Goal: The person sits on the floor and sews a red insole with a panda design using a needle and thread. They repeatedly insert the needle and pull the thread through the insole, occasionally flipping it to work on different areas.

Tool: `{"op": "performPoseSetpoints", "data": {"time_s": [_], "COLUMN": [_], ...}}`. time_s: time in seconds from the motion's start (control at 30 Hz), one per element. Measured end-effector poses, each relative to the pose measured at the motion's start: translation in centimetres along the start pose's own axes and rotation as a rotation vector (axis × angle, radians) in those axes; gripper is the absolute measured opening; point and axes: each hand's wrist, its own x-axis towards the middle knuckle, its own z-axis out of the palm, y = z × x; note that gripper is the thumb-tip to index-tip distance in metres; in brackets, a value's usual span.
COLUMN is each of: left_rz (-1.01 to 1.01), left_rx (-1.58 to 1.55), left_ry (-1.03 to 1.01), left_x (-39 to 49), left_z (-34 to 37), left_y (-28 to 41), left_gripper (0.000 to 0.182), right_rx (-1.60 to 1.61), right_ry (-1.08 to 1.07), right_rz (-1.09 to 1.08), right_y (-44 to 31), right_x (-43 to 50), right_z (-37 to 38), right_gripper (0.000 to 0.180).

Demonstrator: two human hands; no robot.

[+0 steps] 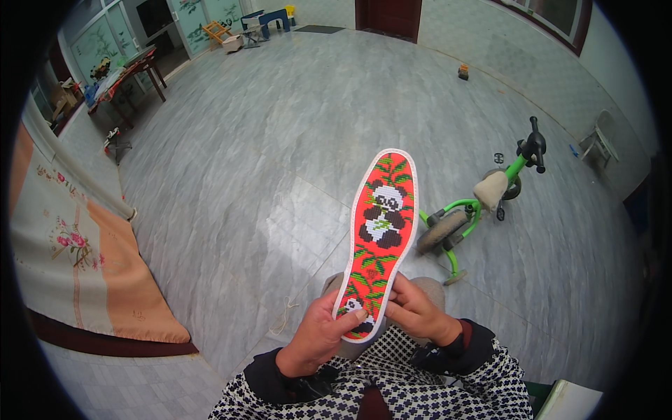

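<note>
A cross-stitched shoe insole (386,247) stands toe-up before me, red with pandas, green bamboo leaves and a white edge. My left hand (321,329) grips its heel end from the left, thumb lying over the small lower panda. At the right edge near the heel is my right hand (417,310), its thumb and fingers closed by the border; whether a needle or thread is between them I cannot tell. Behind the insole are my knees and a black-and-white patterned garment (399,349).
A green child's tricycle (462,215) stands on the tiled floor, right of the insole. At the left hangs a floral curtain (79,252). A loose string (285,315) lies near my left hand. Farther off are a table (126,79), a toy truck (463,72) and a folding chair (600,137).
</note>
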Motion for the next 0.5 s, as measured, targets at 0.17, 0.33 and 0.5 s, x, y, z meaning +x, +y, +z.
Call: {"op": "performPoseSetpoints", "data": {"time_s": [0.17, 0.33, 0.5], "left_rz": [0.042, 0.152, 0.251], "left_rx": [0.147, 0.014, -0.018], "left_ry": [0.050, 0.147, 0.204], "left_x": [0.2, 0.4, -0.2], "left_z": [-0.5, -2.2, -5.1], "left_y": [-0.3, -0.7, -0.6], "left_gripper": [0.031, 0.030, 0.029], "right_rx": [-0.163, -0.795, -1.008], "right_ry": [0.033, 0.427, 0.753], "right_rz": [-0.021, -0.158, -0.012], "right_y": [-0.2, -0.3, 7.1], "right_x": [0.7, -2.1, -14.5], "right_z": [0.2, -3.7, -9.9], "right_gripper": [0.035, 0.025, 0.011]}}
